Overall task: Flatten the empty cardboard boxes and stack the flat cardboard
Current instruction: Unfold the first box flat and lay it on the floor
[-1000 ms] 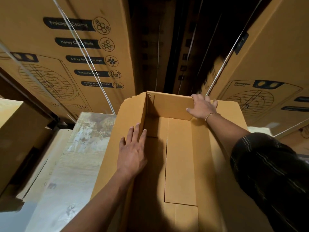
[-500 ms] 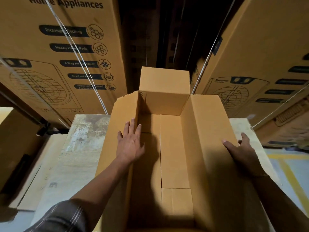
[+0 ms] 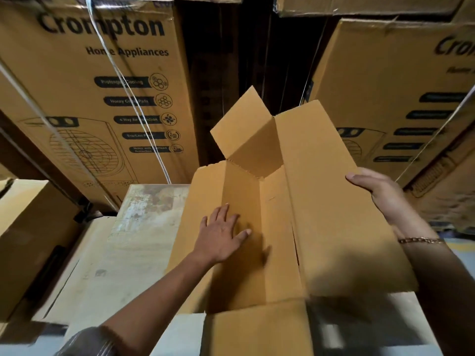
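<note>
The left carton (image 3: 77,80) is showing "Crompton Home Appliances" in large print. Labels beneath are reading "Prolonged Cooling", "4 Way Air", partly crossed by a strap, and "Motor with Overload Protection". The right carton (image 3: 390,73) is showing only "Cro", cut off at the edge.

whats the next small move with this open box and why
Probably swing the right panel over toward the left hand so the box folds shut. The left hand lies flat on the inner left wall, the right hand grips the right panel's outer edge, and the box leans skewed, its far flap standing up, so it looks ready to collapse flat.
</note>
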